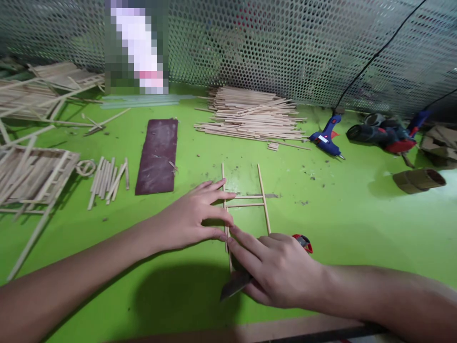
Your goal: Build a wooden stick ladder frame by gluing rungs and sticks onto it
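A small frame of thin wooden sticks (264,205) lies flat on the green table (339,209), two long sticks joined by two crosspieces. My left hand (193,214) has its fingers spread, with the fingertips on the frame's left stick. My right hand (282,267) is wrapped round a cutter knife (235,286), whose red and grey end shows behind the hand and whose dark blade points down to the left. The thumb and index finger of that hand touch the lower part of the left stick, where another stick lies alongside.
Behind the frame lies a pile of sticks (250,116). A blue glue gun (327,138), dark power tool (385,136) and bamboo ring (417,180) are at the right. Maroon sandpaper (157,157), short sticks (107,178) and wooden structures (39,176) occupy the left.
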`<state>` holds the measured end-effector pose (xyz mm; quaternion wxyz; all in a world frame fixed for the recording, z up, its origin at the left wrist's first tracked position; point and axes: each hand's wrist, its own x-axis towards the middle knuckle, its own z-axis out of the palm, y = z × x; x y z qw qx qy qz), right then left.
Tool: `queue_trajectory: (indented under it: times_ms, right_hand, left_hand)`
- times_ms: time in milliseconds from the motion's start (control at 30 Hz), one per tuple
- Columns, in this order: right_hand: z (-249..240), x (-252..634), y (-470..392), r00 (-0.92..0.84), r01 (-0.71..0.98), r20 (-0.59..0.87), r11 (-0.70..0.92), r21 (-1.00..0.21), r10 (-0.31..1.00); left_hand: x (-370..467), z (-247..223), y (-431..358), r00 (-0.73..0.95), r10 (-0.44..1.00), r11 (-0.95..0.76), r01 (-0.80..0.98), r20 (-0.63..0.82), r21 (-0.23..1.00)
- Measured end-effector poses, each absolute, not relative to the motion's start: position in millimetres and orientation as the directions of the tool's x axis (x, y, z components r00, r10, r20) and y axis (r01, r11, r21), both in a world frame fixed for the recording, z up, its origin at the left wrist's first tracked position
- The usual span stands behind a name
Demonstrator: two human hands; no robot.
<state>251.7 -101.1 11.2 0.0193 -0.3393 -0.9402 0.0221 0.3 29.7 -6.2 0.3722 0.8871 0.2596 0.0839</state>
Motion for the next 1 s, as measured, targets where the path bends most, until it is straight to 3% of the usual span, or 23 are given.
queue_trajectory:
  times_ms: [233,367,500,600,700,833,1000]
  right_hand:
    - [9.5,249.0,-98.5,-0.755,0.649,0.04,0.754,-0.106,0.655]
    - [20.3,251.7,-97.3,-0.713,0.663,0.171,0.734,-0.151,0.68]
    - [37.8,260.8,-92.6,-0.656,0.715,0.286,0.696,-0.063,0.699]
    - [43.1,266.8,-88.5,-0.648,0.748,0.26,0.663,0.039,0.716]
    - [40.2,268.5,-86.2,-0.742,0.663,0.208,0.744,0.083,0.637]
    - [33.0,265.5,-84.0,-0.818,0.555,0.215,0.829,0.059,0.533]
    - [27.0,265.4,-79.8,-0.829,0.539,0.185,0.842,0.013,0.528]
  left_hand:
    - [2.7,-2.9,31.0,0.844,0.534,-0.586,0.414,-0.053,0.697]
    - [4.2,-1.2,32.2,0.85,0.524,-0.59,0.406,-0.051,0.698]
    - [6.2,-1.4,33.3,0.851,0.522,-0.576,0.404,-0.061,0.71]
    - [7.2,-0.9,33.3,0.847,0.527,-0.569,0.414,-0.072,0.71]
    - [6.9,-0.2,32.6,0.844,0.529,-0.562,0.425,-0.086,0.71]
    - [5.1,-1.5,31.7,0.85,0.519,-0.568,0.417,-0.083,0.709]
    - [2.4,-4.2,31.7,0.861,0.504,-0.578,0.397,-0.071,0.713]
